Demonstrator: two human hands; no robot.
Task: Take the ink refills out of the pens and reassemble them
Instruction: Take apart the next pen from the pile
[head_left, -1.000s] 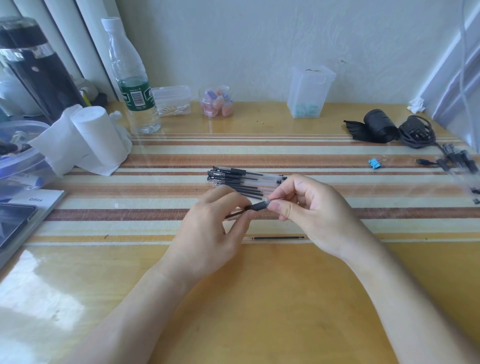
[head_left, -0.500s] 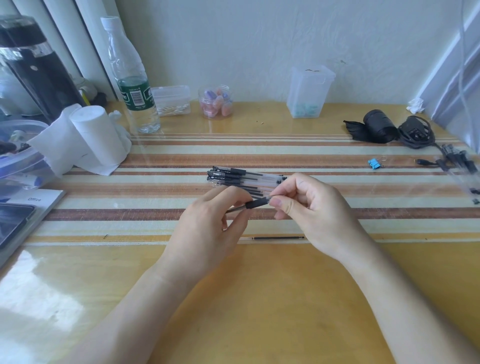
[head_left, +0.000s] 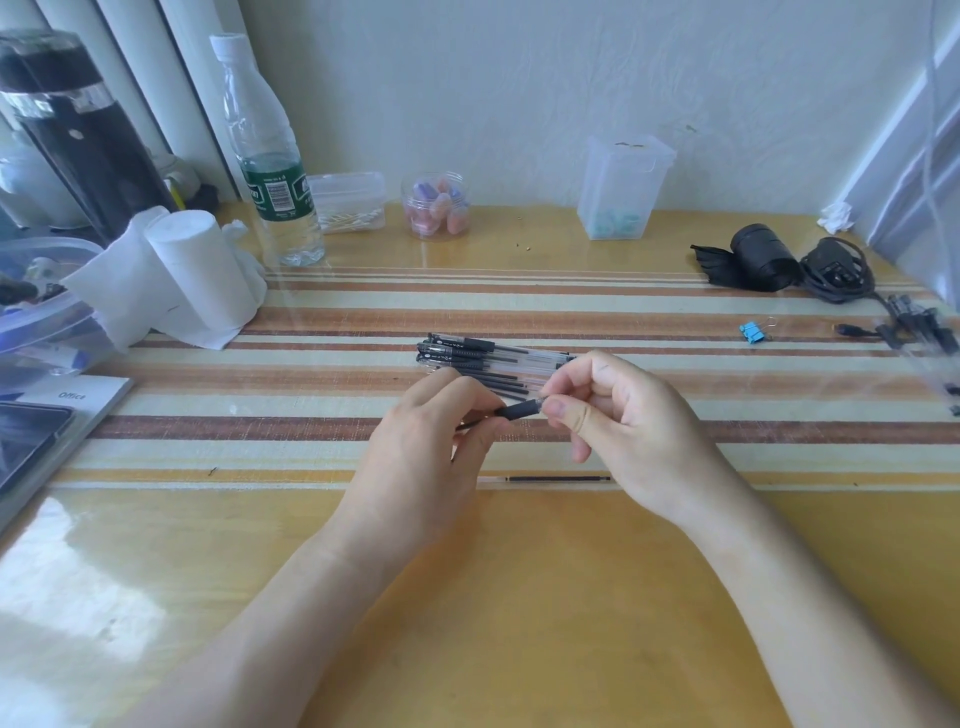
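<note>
Both hands hold one pen (head_left: 519, 409) with a black grip just above the striped mat. My left hand (head_left: 421, 457) pinches its tip end between thumb and fingers. My right hand (head_left: 618, 421) pinches the clear barrel end, most of which is hidden by the fingers. Behind the hands lies a pile of several clear pens with black grips (head_left: 483, 356). A loose ink refill (head_left: 556, 478) lies flat on the mat's near edge, below the hands.
Tissue roll (head_left: 192, 275), water bottle (head_left: 270, 156) and black flask (head_left: 78, 135) stand at the back left. Small clear containers (head_left: 623, 187) line the wall. A blue binder clip (head_left: 752, 332), black cables (head_left: 831, 270) and more pens (head_left: 924, 332) are at the right. A booklet (head_left: 57, 410) lies left.
The pen has risen slightly and my hands have shifted a little on it; the left fingers have worked along the tip end. Nothing else on the table moved.
</note>
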